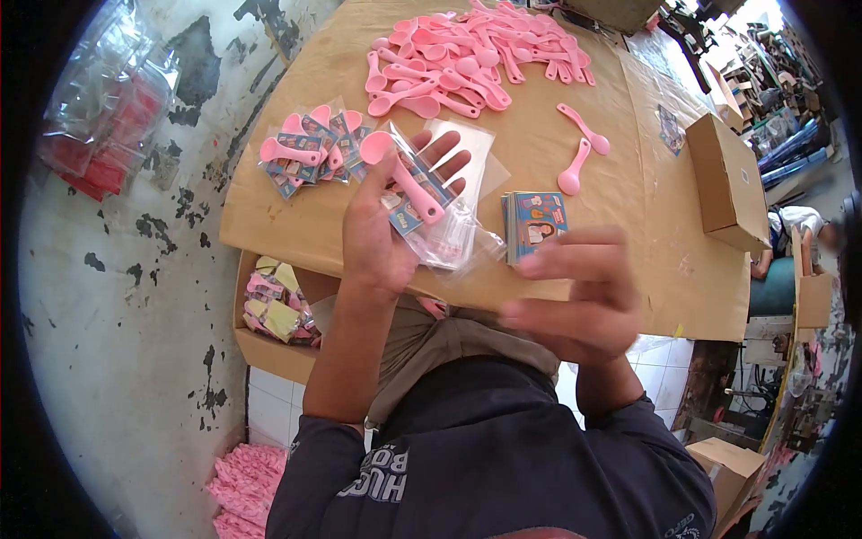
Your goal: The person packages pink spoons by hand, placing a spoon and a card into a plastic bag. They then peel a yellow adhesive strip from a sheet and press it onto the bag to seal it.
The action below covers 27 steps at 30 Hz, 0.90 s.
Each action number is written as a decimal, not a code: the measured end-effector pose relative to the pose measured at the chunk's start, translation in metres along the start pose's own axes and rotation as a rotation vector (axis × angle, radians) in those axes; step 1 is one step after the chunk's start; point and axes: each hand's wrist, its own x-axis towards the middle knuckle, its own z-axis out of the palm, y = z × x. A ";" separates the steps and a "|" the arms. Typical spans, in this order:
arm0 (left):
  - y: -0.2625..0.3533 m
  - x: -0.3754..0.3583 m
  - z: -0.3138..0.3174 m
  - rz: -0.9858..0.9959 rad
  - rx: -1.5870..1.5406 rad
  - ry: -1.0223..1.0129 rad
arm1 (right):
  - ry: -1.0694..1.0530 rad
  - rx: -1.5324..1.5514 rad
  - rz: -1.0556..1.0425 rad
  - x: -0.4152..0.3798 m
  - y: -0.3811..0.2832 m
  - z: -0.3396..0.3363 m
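My left hand (373, 229) is palm up and holds a pink spoon (409, 184) with a printed card (401, 214) in a clear plastic bag. The bag's loose end (480, 247) sticks out to the right. My right hand (584, 296) is smeared by motion near the table's front edge, just below a stack of blue printed cards (536, 220); whether its fingers hold anything is not visible. Behind my left hand lies a pile of clear bags (476, 148). To its left is a heap of packed pink spoons with cards (310, 148).
A large heap of loose pink spoons (467, 58) covers the back of the table (646, 234). Two single spoons (575, 166) lie at right, near a cardboard box (727, 184). An open carton (269, 346) of packets stands below left. Another person (795, 225) is far right.
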 end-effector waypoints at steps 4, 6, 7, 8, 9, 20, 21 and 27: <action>0.005 -0.001 0.010 -0.095 -0.122 -0.035 | 0.127 -0.064 0.152 0.005 0.027 -0.005; 0.000 -0.005 0.021 -0.141 -0.142 -0.069 | 0.003 -0.244 0.174 0.014 0.035 0.001; -0.004 -0.006 0.026 -0.179 -0.168 -0.091 | -0.028 -0.246 0.160 0.016 0.035 0.005; -0.007 -0.005 0.029 -0.218 -0.194 -0.112 | -0.024 -0.256 0.168 0.017 0.035 0.008; -0.013 -0.002 0.026 -0.259 -0.181 -0.154 | -0.054 -0.260 0.122 0.016 0.035 0.011; -0.025 -0.003 0.030 -0.136 0.069 -0.133 | 0.131 0.421 0.342 0.008 0.046 -0.013; -0.022 -0.002 0.028 -0.043 0.206 -0.217 | 0.175 0.275 0.273 0.000 0.058 -0.006; -0.020 -0.006 0.043 0.089 0.542 -0.266 | 0.100 0.463 0.729 0.007 0.042 0.001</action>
